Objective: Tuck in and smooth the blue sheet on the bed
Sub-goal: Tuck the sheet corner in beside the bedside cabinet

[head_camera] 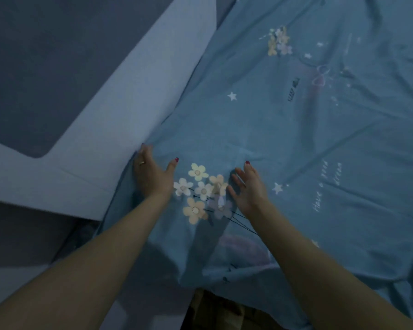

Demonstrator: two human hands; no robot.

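The blue sheet point(296, 144) with printed flowers, stars and writing covers the bed across the right and middle of the view, still creased in places. My left hand point(152, 172) lies at the sheet's left edge, its fingers pushed down between the sheet and the pale panel beside the bed, thumb spread out on the fabric. My right hand point(247, 186) hovers or rests lightly on the sheet just right of a printed flower cluster point(202, 191), fingers spread and relaxed. The sheet's near edge hangs loose and rumpled over the bed's corner below my forearms.
A pale blue-grey panel point(119, 110) runs diagonally along the bed's left side, with a darker recessed surface point(45, 67) beyond it. A brownish floor patch point(215, 310) shows under the sheet's near edge.
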